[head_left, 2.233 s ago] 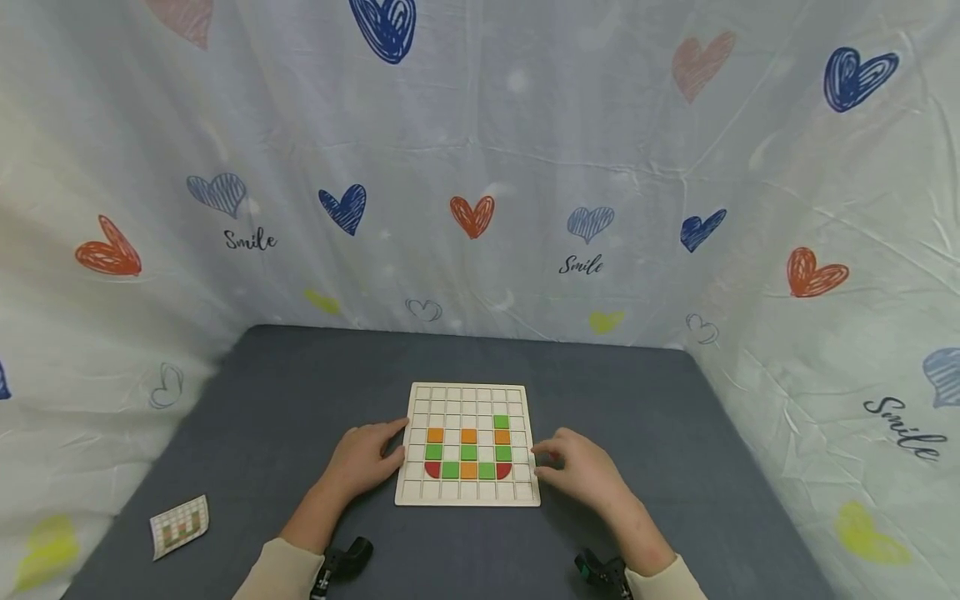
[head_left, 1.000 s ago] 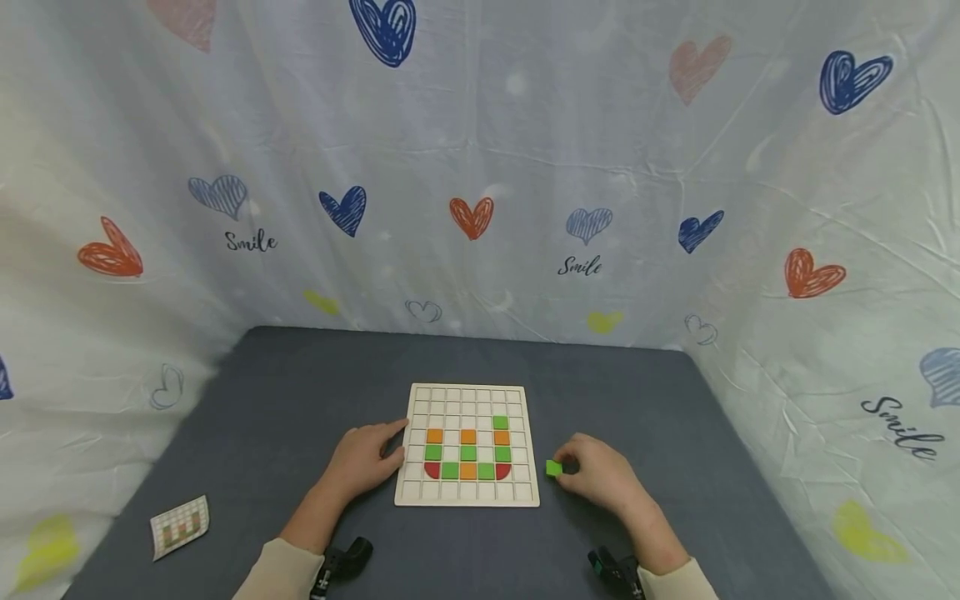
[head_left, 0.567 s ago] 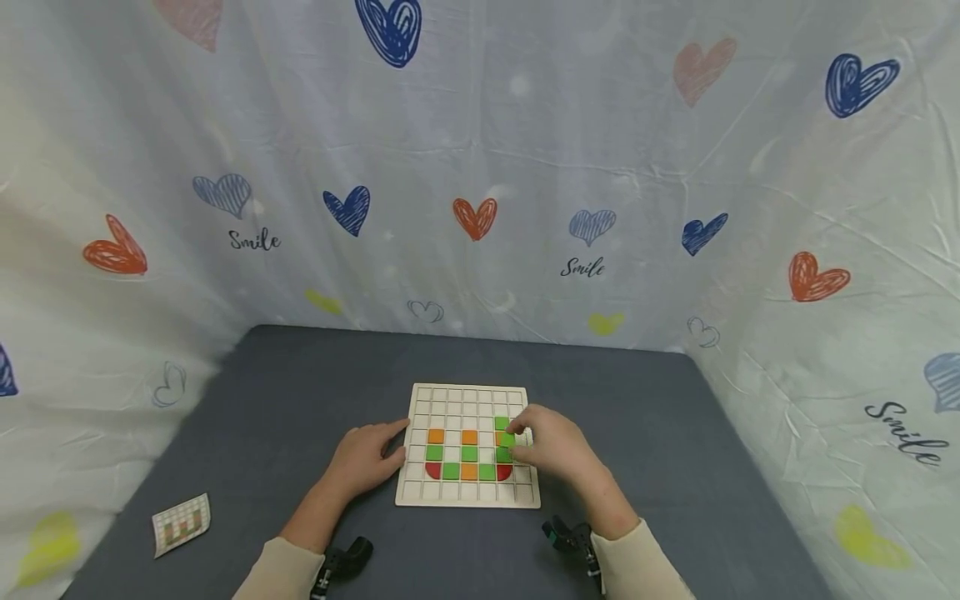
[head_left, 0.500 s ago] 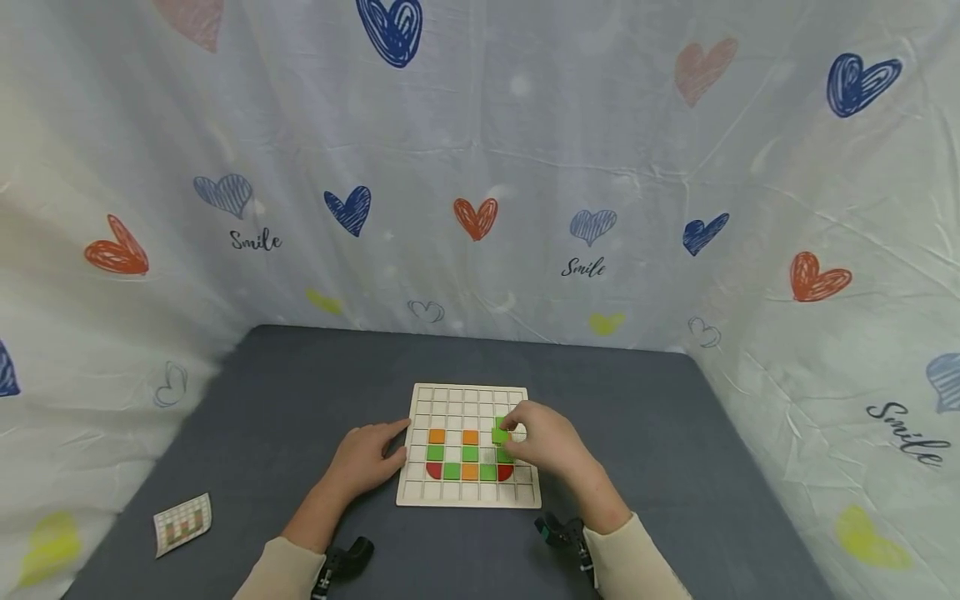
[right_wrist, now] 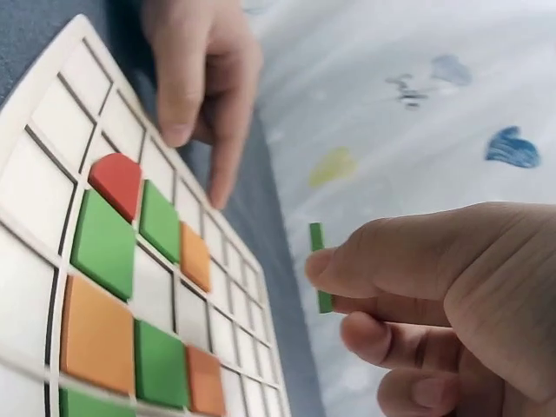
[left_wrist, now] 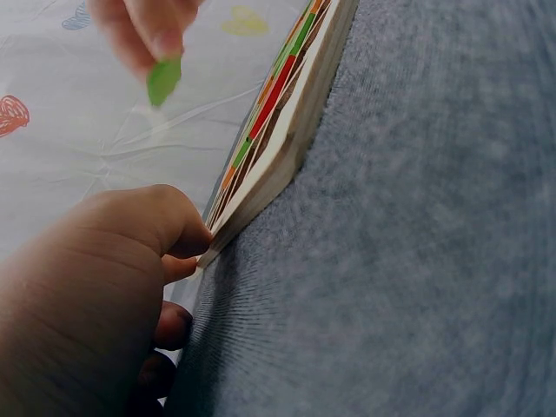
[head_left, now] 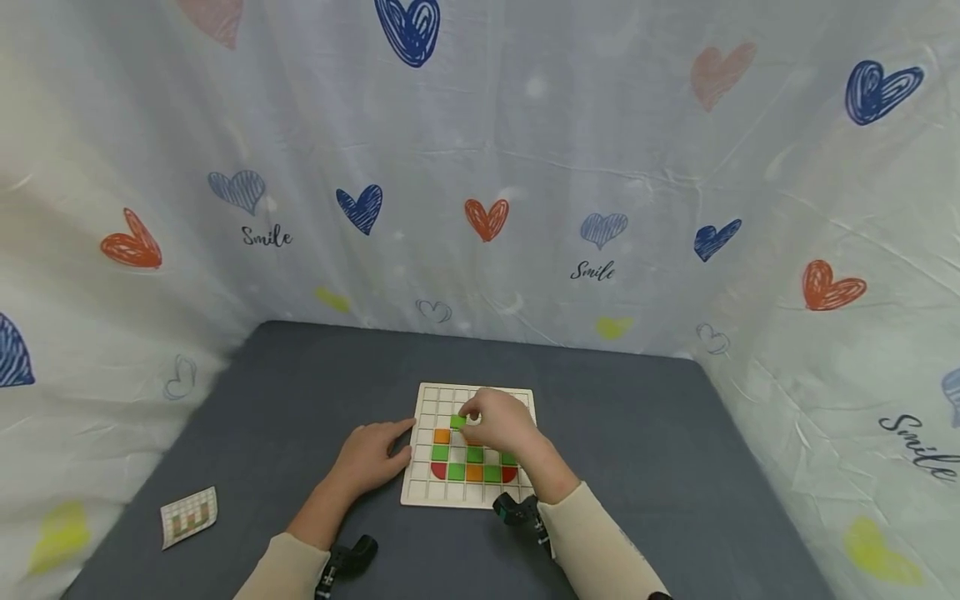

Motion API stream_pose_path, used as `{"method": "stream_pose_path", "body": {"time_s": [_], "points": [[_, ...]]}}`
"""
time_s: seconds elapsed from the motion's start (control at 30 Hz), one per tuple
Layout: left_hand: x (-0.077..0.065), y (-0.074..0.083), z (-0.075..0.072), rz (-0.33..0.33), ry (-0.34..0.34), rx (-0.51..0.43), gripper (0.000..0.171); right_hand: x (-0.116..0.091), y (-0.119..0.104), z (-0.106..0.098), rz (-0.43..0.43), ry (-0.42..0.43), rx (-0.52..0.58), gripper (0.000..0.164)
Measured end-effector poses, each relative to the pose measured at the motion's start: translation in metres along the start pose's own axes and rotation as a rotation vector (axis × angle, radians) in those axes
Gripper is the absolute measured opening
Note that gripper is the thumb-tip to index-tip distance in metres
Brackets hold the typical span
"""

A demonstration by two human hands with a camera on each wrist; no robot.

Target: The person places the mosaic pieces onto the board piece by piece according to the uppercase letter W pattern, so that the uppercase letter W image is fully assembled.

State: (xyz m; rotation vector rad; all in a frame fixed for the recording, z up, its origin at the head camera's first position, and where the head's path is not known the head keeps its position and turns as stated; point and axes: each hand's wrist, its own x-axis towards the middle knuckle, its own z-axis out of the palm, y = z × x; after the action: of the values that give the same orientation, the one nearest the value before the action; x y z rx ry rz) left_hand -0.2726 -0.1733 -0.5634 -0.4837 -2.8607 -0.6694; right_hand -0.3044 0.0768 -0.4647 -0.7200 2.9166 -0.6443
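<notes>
Between thumb and fingertips my right hand (head_left: 501, 421) pinches a green square tile (right_wrist: 317, 236), held above the board and seen edge-on in the right wrist view. Below it lies a pale wooden grid board (head_left: 417, 492) with green, orange and red tiles set in some cells. The red tiles (right_wrist: 116, 181) each have one rounded corner. My left hand (head_left: 369, 458) rests on the table, with thumb and index finger touching the board's left edge. Part of the board's right side, with tiles on it, is hidden behind the right hand in the head view.
A small card (head_left: 189, 517) printed with a coloured grid pattern lies on the dark grey tablecloth (head_left: 637, 467) at the left. Behind the table hangs a white curtain (head_left: 525, 167) printed with hearts. Each wrist carries a black camera (head_left: 352, 557).
My right hand has picked up a green tile beside the board's right edge and carried it leftward over the board. The left hand has stayed at the left edge. The head view has shifted slightly.
</notes>
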Motion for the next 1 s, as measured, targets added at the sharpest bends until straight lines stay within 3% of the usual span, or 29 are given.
{"method": "stream_pose_path", "body": {"time_s": [0.27,0.5,0.73,1.0], "points": [[0.001,0.005,-0.001,0.015,0.0,0.0,0.049,0.031,-0.002,0.019,0.037,-0.092,-0.009,0.021],[0.001,0.009,0.0,0.013,-0.002,-0.008,0.049,0.039,-0.006,0.019,0.077,-0.186,-0.048,0.016],[-0.002,0.009,0.001,0.013,-0.012,-0.014,0.05,0.042,-0.009,0.02,0.065,-0.19,-0.083,0.012],[-0.001,0.009,0.001,0.007,-0.015,-0.013,0.05,0.049,-0.005,0.028,0.075,-0.136,-0.135,0.009]]}}
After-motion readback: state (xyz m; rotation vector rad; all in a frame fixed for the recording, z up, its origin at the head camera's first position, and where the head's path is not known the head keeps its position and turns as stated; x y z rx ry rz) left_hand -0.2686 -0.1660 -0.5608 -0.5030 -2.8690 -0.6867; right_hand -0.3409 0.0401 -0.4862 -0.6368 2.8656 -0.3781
